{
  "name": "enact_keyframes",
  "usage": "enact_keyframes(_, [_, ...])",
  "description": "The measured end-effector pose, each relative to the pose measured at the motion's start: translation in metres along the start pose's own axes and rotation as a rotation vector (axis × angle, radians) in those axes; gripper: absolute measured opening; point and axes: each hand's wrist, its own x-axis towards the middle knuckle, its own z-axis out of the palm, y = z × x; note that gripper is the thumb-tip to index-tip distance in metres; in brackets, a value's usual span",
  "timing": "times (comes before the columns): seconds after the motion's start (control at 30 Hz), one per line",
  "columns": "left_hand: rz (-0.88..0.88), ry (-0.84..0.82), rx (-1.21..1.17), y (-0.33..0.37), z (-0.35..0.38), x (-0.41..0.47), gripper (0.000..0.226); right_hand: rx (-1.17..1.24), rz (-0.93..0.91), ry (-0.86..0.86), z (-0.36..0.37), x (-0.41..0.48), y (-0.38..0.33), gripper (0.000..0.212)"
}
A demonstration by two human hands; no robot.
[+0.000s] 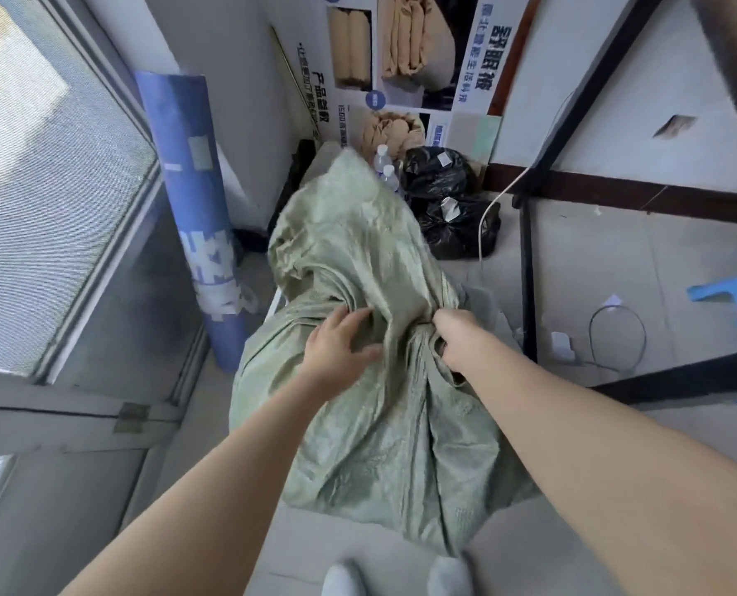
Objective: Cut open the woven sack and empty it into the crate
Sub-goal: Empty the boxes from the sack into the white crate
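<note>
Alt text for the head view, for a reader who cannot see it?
Seen from above, a person's right hand grips a bunched fold of a pale green woven sack, while the left hand lies on the fabric beside it. A rolled blue banner leans by the window; black plastic bags sit behind the sack.

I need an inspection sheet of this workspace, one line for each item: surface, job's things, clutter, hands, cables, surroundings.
surface: pale floor; the near end of the woven sack lies on it.
job's things: woven sack green, crumpled, upper part bunched; crate not clearly seen; no cutting tool seen.
clutter: black plastic bags, water bottles, rolled blue banner, blue stool.
hands: right hand grips bunched sack fabric; left hand lies on the sack, grip unclear.
cables: white cable beside the bags; looped cable on floor.
surroundings: window at left, posters on wall, black metal frame.
</note>
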Motion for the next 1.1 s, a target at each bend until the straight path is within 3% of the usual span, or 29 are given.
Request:
enact_keyframes(0.1, [0.062,-0.025,0.490,-0.003,0.012,0.031,0.053,-0.108,-0.113,-0.026,0.015,0.012,0.006,0.067])
enact_keyframes(0.2, [0.079,-0.048,0.675,0.001,0.020,0.058,0.048,-0.595,-0.375,-0.028,0.018,0.016,0.022,0.085])
enact_keyframes(0.27, [0.105,-0.057,0.672,0.003,0.023,0.072,0.043,-1.071,-0.466,0.000,0.015,0.029,0.038,0.081])
enact_keyframes(0.33, [0.151,0.017,0.577,-0.002,0.022,0.077,0.042,-1.362,-0.443,-0.008,0.015,0.041,0.049,0.069])
enact_keyframes(0.43, [0.096,0.218,0.504,-0.026,0.013,0.064,0.056,-1.506,-0.370,-0.072,0.021,0.043,0.044,0.062])
enact_keyframes(0.57, [-0.264,0.105,0.265,-0.077,0.012,0.039,0.079,-1.713,-0.362,-0.080,0.037,0.047,0.035,0.052])
enact_keyframes(0.7, [-0.488,-0.010,0.000,-0.107,0.027,0.037,0.077,-1.608,-0.450,-0.033,0.038,0.055,0.039,0.051])
enact_keyframes(0.83, [-0.601,-0.021,-0.431,-0.104,0.047,0.035,0.048,-1.461,-0.423,-0.047,0.025,0.059,0.037,0.058])
enact_keyframes(0.93, [-0.553,0.016,-0.461,-0.102,0.050,0.036,0.037,-1.423,-0.403,-0.124,0.007,0.061,0.043,0.064])
enact_keyframes(1.1, [-0.611,0.063,-0.586,-0.104,0.051,0.036,0.020,-1.028,-0.649,-0.091,-0.006,0.061,0.061,0.074])
